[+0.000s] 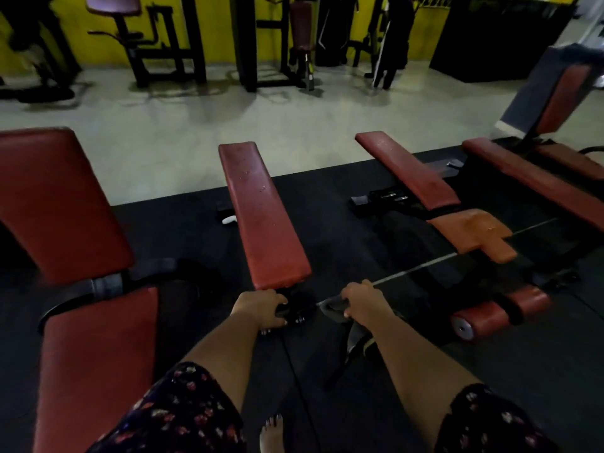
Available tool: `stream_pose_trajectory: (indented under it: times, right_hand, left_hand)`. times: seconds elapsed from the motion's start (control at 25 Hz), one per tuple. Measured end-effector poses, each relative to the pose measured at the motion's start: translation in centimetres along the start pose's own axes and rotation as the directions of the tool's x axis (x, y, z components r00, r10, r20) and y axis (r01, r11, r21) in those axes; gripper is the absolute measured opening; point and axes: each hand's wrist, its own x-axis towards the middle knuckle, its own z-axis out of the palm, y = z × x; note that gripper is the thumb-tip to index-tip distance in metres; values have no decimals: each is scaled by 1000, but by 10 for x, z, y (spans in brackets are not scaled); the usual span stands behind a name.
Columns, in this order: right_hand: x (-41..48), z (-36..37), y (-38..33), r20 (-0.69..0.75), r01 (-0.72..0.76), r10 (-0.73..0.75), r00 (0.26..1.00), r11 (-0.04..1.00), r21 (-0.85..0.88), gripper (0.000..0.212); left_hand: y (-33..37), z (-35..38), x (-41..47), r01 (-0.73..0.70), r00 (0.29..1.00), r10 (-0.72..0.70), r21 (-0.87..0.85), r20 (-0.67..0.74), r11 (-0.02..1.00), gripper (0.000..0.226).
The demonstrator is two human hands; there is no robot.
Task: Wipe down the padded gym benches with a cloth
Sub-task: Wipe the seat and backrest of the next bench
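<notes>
Yellow wall (108,50) and dark weight machines (163,44) fill the picture from ten to one o'clock, with a person in dark clothes (392,40) standing by them at one o'clock. Below runs a pale floor (196,125), then a black rubber mat (196,230) carrying a row of red padded benches. The middle bench (264,217) is a long flat pad running from the centre toward twelve o'clock, its surface speckled with pale marks. The left hand (261,308), just below centre, has its fingers curled tight round the black frame end (294,310) that sticks out under the pad's near edge. The right hand (361,302), close beside it toward four o'clock, is closed round a dark grey cloth (354,338) that hangs from the fist toward six o'clock; whether the fist also holds something under the cloth cannot be told. An inclined bench (55,204) fills nine o'clock. At two o'clock lies a narrow red bench (408,171) with an orange seat pad (474,233) at its near end, and at four o'clock a red roller pad (500,312). Floral sleeves (170,416) and a bare foot (273,433) show at six o'clock.
</notes>
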Motion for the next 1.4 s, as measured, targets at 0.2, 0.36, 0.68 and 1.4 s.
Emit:
stream_pose_trajectory:
  times: [0.2,0.36,0.68,1.4]
  right_hand:
    - [78,-26,-17,22,20,-21,1000,998,55,32]
    - [128,-35,-23,63,53,-57,996,997,56,29]
    - [249,-66,-8,124,145,-149,981,989,39,24]
    - [419,77,-13,78,154,-166,983,979,131,21]
  left_hand:
    - [-49,-22,63,57,998,-55,-54,32,997,59]
    - [-74,-31,102,94,994,-90,-76,54,993,61]
    - [-123,-48,179,244,965,-225,-156,132,957,55]
    - [-185,62,295,349,929,-303,-235,213,907,67]
